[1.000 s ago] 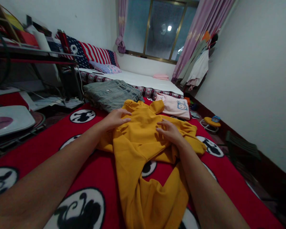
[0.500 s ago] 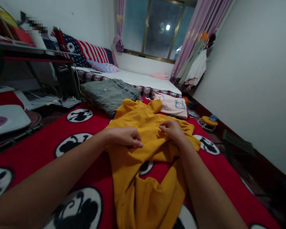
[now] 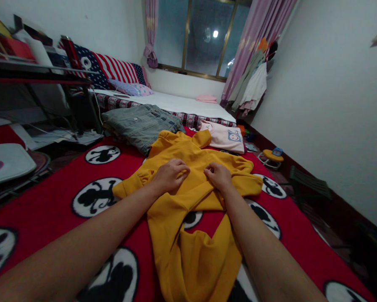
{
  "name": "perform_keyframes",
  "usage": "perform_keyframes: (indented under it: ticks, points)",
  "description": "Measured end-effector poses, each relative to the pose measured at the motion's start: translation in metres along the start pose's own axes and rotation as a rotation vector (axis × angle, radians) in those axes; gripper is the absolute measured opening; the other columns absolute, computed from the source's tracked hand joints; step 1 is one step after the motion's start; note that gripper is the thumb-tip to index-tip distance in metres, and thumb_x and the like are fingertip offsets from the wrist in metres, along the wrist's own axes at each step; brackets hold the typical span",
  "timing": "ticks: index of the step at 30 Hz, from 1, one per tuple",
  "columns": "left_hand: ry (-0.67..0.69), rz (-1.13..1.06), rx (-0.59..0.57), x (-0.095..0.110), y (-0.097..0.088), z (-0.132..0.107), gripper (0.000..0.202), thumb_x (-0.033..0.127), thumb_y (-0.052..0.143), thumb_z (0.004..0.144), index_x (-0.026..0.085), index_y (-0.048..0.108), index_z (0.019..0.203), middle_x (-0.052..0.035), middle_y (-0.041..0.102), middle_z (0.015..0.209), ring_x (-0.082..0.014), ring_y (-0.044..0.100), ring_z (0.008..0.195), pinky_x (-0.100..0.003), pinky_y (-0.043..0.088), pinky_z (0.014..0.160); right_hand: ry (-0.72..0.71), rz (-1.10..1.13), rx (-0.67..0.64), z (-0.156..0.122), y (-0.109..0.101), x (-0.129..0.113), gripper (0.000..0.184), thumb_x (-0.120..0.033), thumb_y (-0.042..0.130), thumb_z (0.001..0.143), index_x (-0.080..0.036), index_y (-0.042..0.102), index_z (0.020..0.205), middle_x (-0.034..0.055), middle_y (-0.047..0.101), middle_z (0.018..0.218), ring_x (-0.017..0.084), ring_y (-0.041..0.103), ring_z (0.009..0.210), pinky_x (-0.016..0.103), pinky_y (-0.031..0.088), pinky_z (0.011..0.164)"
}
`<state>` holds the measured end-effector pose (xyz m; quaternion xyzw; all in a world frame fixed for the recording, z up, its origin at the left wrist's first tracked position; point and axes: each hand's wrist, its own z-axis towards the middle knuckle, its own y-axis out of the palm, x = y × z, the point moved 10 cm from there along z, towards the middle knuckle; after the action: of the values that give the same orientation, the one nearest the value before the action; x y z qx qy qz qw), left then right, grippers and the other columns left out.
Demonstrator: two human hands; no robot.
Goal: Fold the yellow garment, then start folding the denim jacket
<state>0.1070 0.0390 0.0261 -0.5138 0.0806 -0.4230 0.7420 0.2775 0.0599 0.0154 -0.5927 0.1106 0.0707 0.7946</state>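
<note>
A crumpled yellow garment (image 3: 191,218) lies on a red blanket (image 3: 50,197) printed with black and white cartoon circles. My left hand (image 3: 170,175) rests on the garment's upper middle with its fingers curled into the cloth. My right hand (image 3: 218,175) is just beside it, pinching the yellow fabric with bent fingers. Both forearms stretch out over the blanket toward the garment.
A folded grey denim jacket (image 3: 141,122) and a folded pink shirt (image 3: 223,139) lie beyond the garment. Behind them is a white bed (image 3: 179,102) with a flag-print pillow. A shelf with wires stands at the left. Clothes hang at the right by the curtain.
Both hands have come together at the garment's middle. The left hand moved from the collar area to the right and closed on the cloth; the garment bunched up and a sleeve now shows at the left.
</note>
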Motion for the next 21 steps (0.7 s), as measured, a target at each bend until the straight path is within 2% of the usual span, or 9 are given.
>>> perform_keyframes:
  ticks: [3, 5, 7, 9, 11, 14, 16, 18, 21]
  points:
    - [0.03, 0.114, -0.14, -0.005, 0.019, 0.0, 0.043, 0.042, 0.055, 0.089, 0.025, 0.061, 0.128, -0.0098, 0.055, 0.135, -0.0277, 0.049, 0.124, -0.043, 0.037, 0.106, -0.037, -0.084, 0.033, -0.011, -0.004, -0.01, 0.023, -0.033, 0.05, 0.09, -0.023, 0.068, 0.1, 0.0047, 0.071, 0.089, 0.02, 0.063, 0.082, 0.028, 0.039, 0.068]
    - [0.047, 0.143, -0.216, -0.009, 0.029, -0.001, 0.052, 0.049, 0.052, 0.091, 0.026, 0.053, 0.137, -0.0099, 0.047, 0.144, -0.0287, 0.043, 0.132, -0.045, 0.033, 0.11, -0.133, -0.171, 0.043, -0.022, -0.01, -0.02, 0.026, -0.032, 0.047, 0.091, -0.021, 0.067, 0.103, 0.0069, 0.071, 0.092, 0.021, 0.062, 0.083, 0.03, 0.039, 0.071]
    - [0.06, 0.142, -0.247, -0.012, 0.033, -0.001, 0.056, 0.054, 0.049, 0.091, 0.026, 0.049, 0.14, -0.01, 0.043, 0.148, -0.0286, 0.039, 0.135, -0.044, 0.031, 0.111, -0.251, -0.284, 0.049, -0.035, -0.022, -0.022, 0.029, -0.039, 0.048, 0.091, -0.019, 0.068, 0.098, 0.0093, 0.07, 0.093, 0.023, 0.061, 0.087, 0.033, 0.039, 0.078]
    - [0.063, 0.134, -0.258, -0.013, 0.034, -0.001, 0.058, 0.056, 0.048, 0.091, 0.027, 0.048, 0.141, -0.0098, 0.041, 0.15, -0.0285, 0.038, 0.137, -0.044, 0.03, 0.112, -0.297, -0.38, 0.078, -0.047, -0.039, -0.007, 0.038, -0.051, 0.05, 0.089, -0.018, 0.07, 0.089, 0.0113, 0.068, 0.091, 0.026, 0.059, 0.092, 0.039, 0.037, 0.087]
    - [0.061, 0.138, -0.265, -0.012, 0.035, -0.002, 0.058, 0.056, 0.048, 0.09, 0.026, 0.049, 0.14, -0.0098, 0.041, 0.15, -0.0287, 0.038, 0.137, -0.044, 0.029, 0.112, -0.267, -0.386, 0.094, -0.056, -0.058, 0.022, 0.043, -0.057, 0.051, 0.087, -0.018, 0.07, 0.086, 0.0116, 0.067, 0.09, 0.027, 0.057, 0.092, 0.04, 0.037, 0.088]
    - [0.065, 0.158, -0.274, -0.01, 0.036, -0.001, 0.056, 0.054, 0.047, 0.091, 0.026, 0.049, 0.139, -0.0108, 0.041, 0.15, -0.0294, 0.038, 0.137, -0.045, 0.029, 0.112, -0.284, -0.212, 0.012, -0.071, -0.07, 0.061, 0.032, -0.046, 0.054, 0.088, -0.018, 0.068, 0.093, 0.0091, 0.065, 0.091, 0.023, 0.058, 0.086, 0.034, 0.042, 0.077]
    - [0.064, 0.167, -0.283, -0.01, 0.037, -0.001, 0.058, 0.055, 0.047, 0.091, 0.025, 0.048, 0.14, -0.0121, 0.039, 0.15, -0.0303, 0.036, 0.138, -0.046, 0.029, 0.112, -0.345, -0.097, 0.011, -0.084, -0.079, 0.074, 0.022, -0.034, 0.054, 0.086, -0.018, 0.067, 0.095, 0.0079, 0.064, 0.09, 0.022, 0.059, 0.084, 0.031, 0.043, 0.073]
    - [0.051, 0.16, -0.274, -0.01, 0.036, -0.001, 0.062, 0.057, 0.051, 0.089, 0.025, 0.046, 0.141, -0.013, 0.035, 0.153, -0.032, 0.03, 0.141, -0.048, 0.028, 0.112, -0.363, -0.048, 0.124, -0.098, -0.097, 0.081, 0.018, -0.024, 0.052, 0.084, -0.019, 0.066, 0.095, 0.0074, 0.064, 0.091, 0.022, 0.059, 0.086, 0.031, 0.044, 0.075]
    - [0.084, 0.1, -0.254, -0.003, 0.03, -0.007, 0.064, 0.051, 0.062, 0.084, 0.028, 0.046, 0.141, -0.0118, 0.026, 0.157, -0.0353, 0.018, 0.145, -0.051, 0.025, 0.114, -0.314, -0.013, 0.303, -0.121, -0.122, 0.091, 0.016, -0.02, 0.052, 0.081, -0.021, 0.064, 0.092, 0.0065, 0.064, 0.094, 0.022, 0.061, 0.089, 0.031, 0.046, 0.078]
